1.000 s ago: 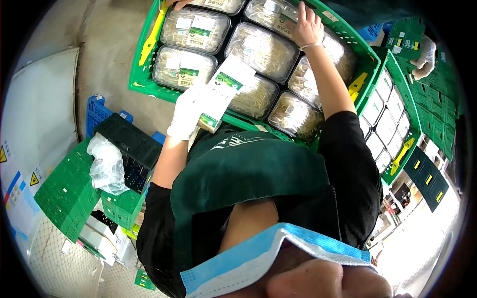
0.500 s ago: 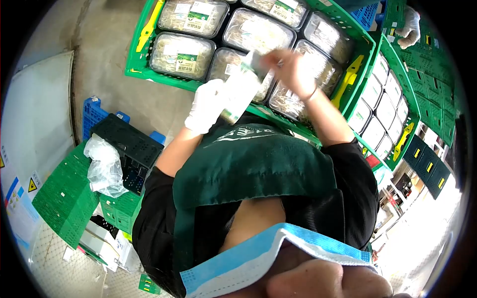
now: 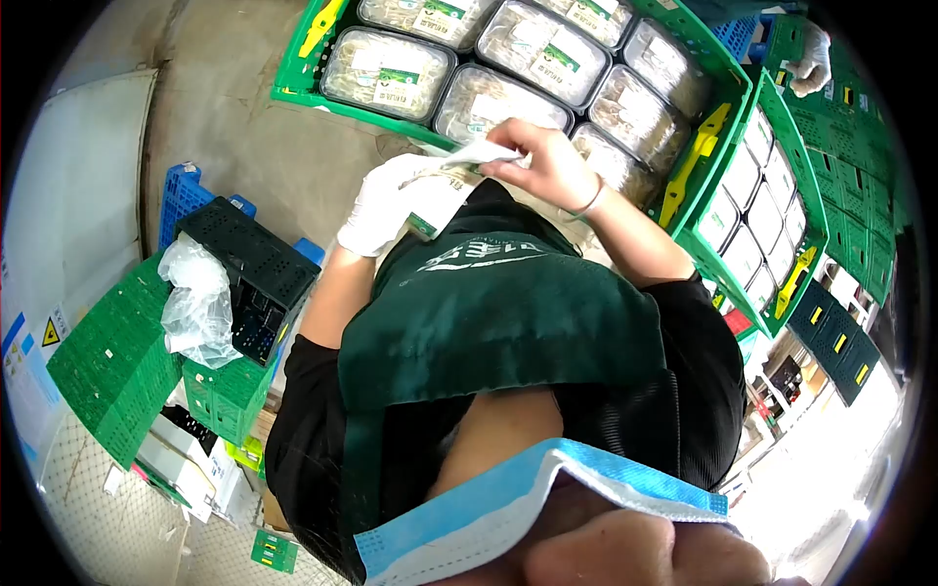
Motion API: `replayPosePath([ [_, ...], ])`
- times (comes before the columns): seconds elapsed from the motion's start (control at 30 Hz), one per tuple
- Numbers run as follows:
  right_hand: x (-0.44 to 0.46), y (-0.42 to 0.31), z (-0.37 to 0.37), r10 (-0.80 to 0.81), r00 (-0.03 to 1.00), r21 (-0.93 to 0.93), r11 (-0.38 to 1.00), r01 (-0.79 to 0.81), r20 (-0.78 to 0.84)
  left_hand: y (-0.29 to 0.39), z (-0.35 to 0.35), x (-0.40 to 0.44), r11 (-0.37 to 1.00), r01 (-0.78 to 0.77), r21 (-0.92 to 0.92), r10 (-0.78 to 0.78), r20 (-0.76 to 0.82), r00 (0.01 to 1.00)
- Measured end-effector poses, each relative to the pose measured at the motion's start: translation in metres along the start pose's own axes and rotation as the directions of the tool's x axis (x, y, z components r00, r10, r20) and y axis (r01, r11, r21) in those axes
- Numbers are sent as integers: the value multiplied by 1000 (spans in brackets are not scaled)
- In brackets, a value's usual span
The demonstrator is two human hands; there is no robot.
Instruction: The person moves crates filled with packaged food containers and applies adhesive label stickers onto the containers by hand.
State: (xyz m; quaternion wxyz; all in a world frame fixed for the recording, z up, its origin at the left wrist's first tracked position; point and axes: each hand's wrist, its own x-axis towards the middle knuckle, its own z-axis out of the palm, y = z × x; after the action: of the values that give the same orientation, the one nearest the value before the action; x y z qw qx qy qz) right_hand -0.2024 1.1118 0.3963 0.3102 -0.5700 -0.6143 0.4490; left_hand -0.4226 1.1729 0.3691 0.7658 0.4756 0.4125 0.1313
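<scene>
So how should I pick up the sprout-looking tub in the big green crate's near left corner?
Probably from above, hands on opposite edges of its rim. The clear plastic tub lies label-side up, so its top faces you. Neighbouring tubs and the green crate's walls crowd its sides, leaving little finger room lower down.

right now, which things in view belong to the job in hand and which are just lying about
In the job, by the look of it:
green-and-white labels, held in both hands
gloved left hand
bare right hand
clear-lidded packs
nearest green crate, holding the packs

Apparently just lying about:
crumpled clear plastic bag
black plastic crate
blue plastic crate
</scene>
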Motion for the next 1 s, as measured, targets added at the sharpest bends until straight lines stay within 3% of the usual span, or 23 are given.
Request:
replayPosePath([
  [0.03,-4,-1,12,-51,996,-138,990,40,-80,3,-5,-3,960,45,275,-76,104,992],
  [0.07,-7,-3,20,-15,999,-103,995,11,-35,3,-4,-6,973,7,230,-33,109,993],
  [0.1,-9,-4,27,20,1000,-67,998,-20,11,19,21,-10,970,-176,170,180,-10,984],
  [0.17,-18,-12,43,77,988,53,996,-71,-130,9,23,-5,900,-281,333,292,17,956],
  [0.23,-21,-17,35,-38,967,-227,974,-21,-251,9,33,-10,913,-77,401,136,-120,983],
  [0.27,-18,-8,24,-112,953,-402,915,-12,-283,-6,24,-10,901,-113,418,159,-77,984],
  [0.3,-10,3,5,10,933,-517,830,-208,-359,-12,16,-13,902,-114,417,159,-76,984],
  [0.33,-1,25,-19,99,897,-379,882,-279,-431,-17,8,-17,734,-294,612,351,29,936],
  [0.37,6,42,-37,-76,888,-530,824,-201,-454,-20,-1,-21,495,-439,750,500,168,850],
  [0.43,13,58,-27,251,939,-568,748,-342,-235,-12,-22,-30,183,-239,953,231,195,953],
  [0.5,7,110,11,122,964,-772,579,-263,-237,-34,-35,-39,841,-111,529,215,-138,967],
  [0.53,7,117,19,200,956,-819,496,-288,-215,-40,-36,-41,897,-167,410,242,-139,960],
  [0.57,7,108,18,201,957,-821,496,-283,-208,-37,-33,-43,973,-101,205,133,-150,980],
  [0.63,3,78,11,253,912,-861,321,-395,-324,-31,-19,-43,997,-65,-41,59,-127,990],
  [0.7,-7,56,-1,263,894,-705,550,-448,-363,-30,-6,-34,995,-92,-35,88,-105,991],
  [0.73,-15,40,-2,287,939,-398,852,-340,-189,-28,6,-30,990,-106,-94,94,-116,989],
  [0.77,-26,25,-1,229,973,15,973,-229,-22,-28,13,-27,982,-113,-153,95,-122,988],
  [0.8,-35,1,3,154,987,-42,987,-156,-53,-29,16,-19,980,-187,66,190,-45,981],
  [0.83,-40,-15,6,76,994,-105,991,-85,-82,-23,17,-14,979,-192,67,194,-29,981],
  [0.9,-52,-5,15,-96,972,-219,975,47,-216,-3,23,-6,849,-187,494,73,240,968],
  [0.93,-60,-13,16,22,977,-151,987,-55,-214,3,38,-3,848,-229,478,164,175,971],
  [0.97,-67,-22,17,140,969,-79,984,-159,-204,4,60,1,885,-361,294,363,49,930],
  [1.0,-75,-9,25,102,967,-98,987,-128,-233,2,67,5,874,-368,317,359,91,929],
])
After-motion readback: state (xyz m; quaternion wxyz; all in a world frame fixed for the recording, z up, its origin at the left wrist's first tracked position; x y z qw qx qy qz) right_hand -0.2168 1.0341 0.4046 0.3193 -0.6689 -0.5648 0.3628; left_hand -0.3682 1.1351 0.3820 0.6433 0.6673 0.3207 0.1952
